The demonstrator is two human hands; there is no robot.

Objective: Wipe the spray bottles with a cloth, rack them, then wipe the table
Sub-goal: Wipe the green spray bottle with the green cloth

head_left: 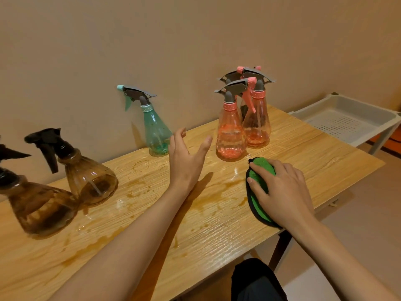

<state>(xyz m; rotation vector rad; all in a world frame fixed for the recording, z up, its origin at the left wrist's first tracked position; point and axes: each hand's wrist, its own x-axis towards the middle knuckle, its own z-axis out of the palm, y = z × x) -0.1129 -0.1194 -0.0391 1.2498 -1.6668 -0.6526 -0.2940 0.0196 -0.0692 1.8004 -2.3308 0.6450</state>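
Spills (138, 189) could make the teal bottle (155, 131) slip; left hand (186, 161) spread wide, right hand (282, 190) grips cloth (261, 169).

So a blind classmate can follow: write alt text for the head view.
A person's left hand reaches open over a wet, stained table while the right hand holds a green cloth on it. Brown, teal and pink spray bottles stand by the wall; a white rack is at right.

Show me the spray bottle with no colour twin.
The teal bottle standing alone; the brown bottles and pink bottles each have matches.
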